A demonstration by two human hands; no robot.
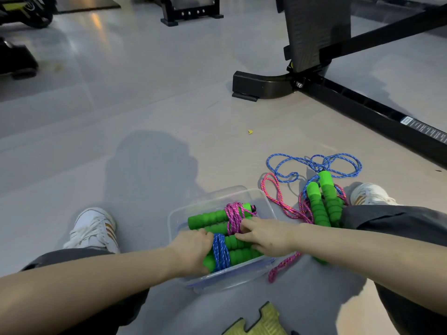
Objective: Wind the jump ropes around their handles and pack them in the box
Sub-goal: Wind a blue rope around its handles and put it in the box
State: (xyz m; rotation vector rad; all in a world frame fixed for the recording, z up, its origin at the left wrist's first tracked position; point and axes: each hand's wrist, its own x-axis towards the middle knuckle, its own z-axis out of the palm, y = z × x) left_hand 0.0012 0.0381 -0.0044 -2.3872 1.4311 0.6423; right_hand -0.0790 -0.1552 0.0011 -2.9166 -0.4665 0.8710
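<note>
A clear plastic box (262,198) sits on the floor between my legs. Inside lie two wound bundles with green foam handles: one wrapped in pink rope (233,217) at the back, one wrapped in blue rope (221,252) at the front. My left hand (191,250) grips the left end of the blue-wrapped bundle in the box. My right hand (266,235) rests on the bundles' right part, fingers touching the pink winding. Loose blue rope (314,163) and loose pink rope (278,197) with more green handles (324,197) lie right of the box.
A black gym bench frame (338,97) stands on the grey floor to the back right. My white shoes (94,228) flank the box, the right shoe (370,193) beside the loose ropes. A yellow foam mat piece (258,322) lies at the bottom edge.
</note>
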